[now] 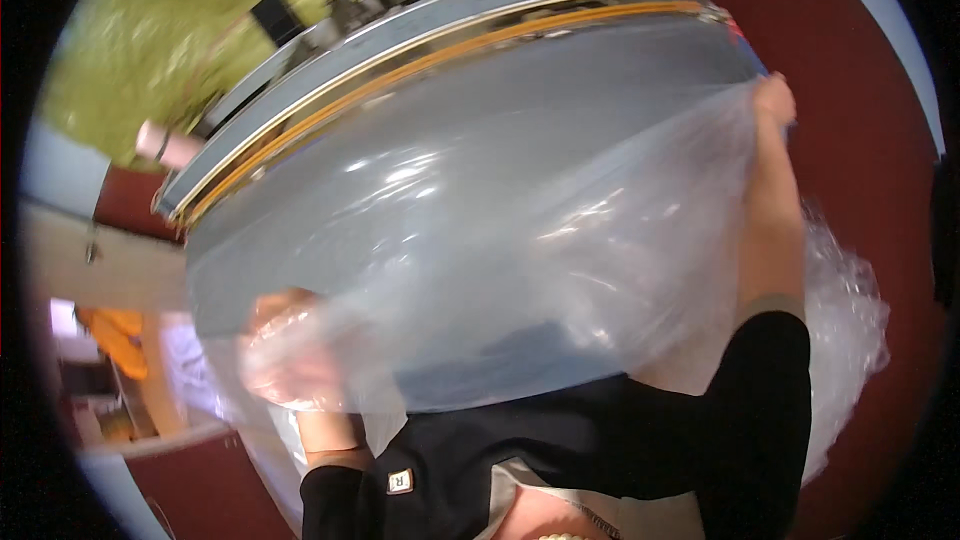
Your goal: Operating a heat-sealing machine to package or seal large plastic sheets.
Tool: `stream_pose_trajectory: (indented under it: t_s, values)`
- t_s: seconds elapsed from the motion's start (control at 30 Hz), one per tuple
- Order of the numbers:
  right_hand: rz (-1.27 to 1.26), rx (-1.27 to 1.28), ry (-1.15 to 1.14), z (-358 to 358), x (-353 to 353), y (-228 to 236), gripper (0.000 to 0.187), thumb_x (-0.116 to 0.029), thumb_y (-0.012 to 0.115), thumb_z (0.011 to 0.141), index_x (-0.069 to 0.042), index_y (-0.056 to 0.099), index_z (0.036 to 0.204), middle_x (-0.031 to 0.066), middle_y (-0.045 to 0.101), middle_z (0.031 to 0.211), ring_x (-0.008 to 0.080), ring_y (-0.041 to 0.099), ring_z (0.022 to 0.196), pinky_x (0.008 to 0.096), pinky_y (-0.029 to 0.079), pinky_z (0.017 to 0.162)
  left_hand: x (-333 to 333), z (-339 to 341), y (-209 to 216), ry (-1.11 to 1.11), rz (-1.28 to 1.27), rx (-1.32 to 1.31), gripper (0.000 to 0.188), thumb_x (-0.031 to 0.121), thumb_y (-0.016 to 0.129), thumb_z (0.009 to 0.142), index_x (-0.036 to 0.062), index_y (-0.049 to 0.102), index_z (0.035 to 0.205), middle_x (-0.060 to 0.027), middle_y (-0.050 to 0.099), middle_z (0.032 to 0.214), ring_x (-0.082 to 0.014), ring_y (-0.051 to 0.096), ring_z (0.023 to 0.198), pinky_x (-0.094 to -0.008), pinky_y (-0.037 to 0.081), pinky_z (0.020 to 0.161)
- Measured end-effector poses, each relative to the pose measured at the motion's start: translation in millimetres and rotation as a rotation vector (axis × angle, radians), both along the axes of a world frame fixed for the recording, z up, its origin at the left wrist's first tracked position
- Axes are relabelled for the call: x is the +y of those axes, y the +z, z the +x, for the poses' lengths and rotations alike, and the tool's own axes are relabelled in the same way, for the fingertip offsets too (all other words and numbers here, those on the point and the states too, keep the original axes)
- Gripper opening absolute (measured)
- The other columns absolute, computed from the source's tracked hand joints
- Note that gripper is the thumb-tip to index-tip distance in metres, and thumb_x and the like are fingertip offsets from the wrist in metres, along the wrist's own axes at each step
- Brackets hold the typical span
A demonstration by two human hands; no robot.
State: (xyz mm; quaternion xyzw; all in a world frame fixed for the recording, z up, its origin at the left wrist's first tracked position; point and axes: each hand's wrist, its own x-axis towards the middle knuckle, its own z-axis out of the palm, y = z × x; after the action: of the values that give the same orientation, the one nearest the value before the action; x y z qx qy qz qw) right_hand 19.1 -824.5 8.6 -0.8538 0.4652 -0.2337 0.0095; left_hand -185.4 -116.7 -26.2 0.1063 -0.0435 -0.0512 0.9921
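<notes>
A large sheet of clear plastic film (640, 230) stretches between my two hands over a grey work surface (480, 140). My right hand (773, 102), at the far right, is closed on the film and pulls it into a taut fold. Near the left front corner, my left hand (295, 355) shows blurred through the film; its fingers look curled around a bunch of it. Light glints off the creases. Below my right arm, more loose film (840, 330) hangs in a crumpled heap.
Along the far edge runs a long grey metal machine beam (450, 15) with an orange strip (430, 58). Behind it lies yellow-green sheeting (190, 30). A pink roll (168, 145) sits at the beam's left end. The floor (850, 70) is dark red.
</notes>
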Motion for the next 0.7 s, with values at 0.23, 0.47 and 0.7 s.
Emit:
stream_pose_trajectory:
  t_s: [0.23, 0.47, 0.7]
  values:
    - [-0.014, 0.000, 0.060, -1.3, -16.0, -11.7, 0.031, -0.032, 0.047, 0.082, -0.008, 0.054, 0.099, 0.0166, 0.058, 0.098, 0.0352, 0.056, 0.091, 0.0456, 0.044, 0.074, -12.4, -24.6, 77.8, 0.887, 0.795, -0.277, 0.026, 0.031, 0.057, 0.076, 0.0119, 0.061, 0.094, -0.0069, 0.060, 0.094, -0.0204, 0.055, 0.089, -0.0343, 0.043, 0.074]
    - [0.036, 0.043, 0.138, 13.6, -21.8, -20.4, 0.032, -0.033, 0.045, 0.082, -0.008, 0.053, 0.100, 0.0164, 0.057, 0.102, 0.0351, 0.054, 0.095, 0.0461, 0.044, 0.075, -9.4, -45.2, -11.7, 0.159, 1.305, 0.138, 0.020, 0.020, 0.047, 0.082, 0.0036, 0.054, 0.091, -0.0081, 0.057, 0.086, -0.0200, 0.052, 0.074, -0.0307, 0.043, 0.067]
    - [-0.006, 0.115, 0.112, 7.1, -33.5, -20.0, 0.036, -0.039, 0.043, 0.083, -0.011, 0.052, 0.103, 0.0143, 0.058, 0.101, 0.0348, 0.054, 0.094, 0.0464, 0.043, 0.074, 171.4, -32.6, 176.5, 0.911, 2.121, 0.581, 0.011, 0.010, 0.065, 0.072, 0.0045, 0.060, 0.080, 0.0032, 0.056, 0.070, -0.0046, 0.047, 0.061, -0.0182, 0.038, 0.055]
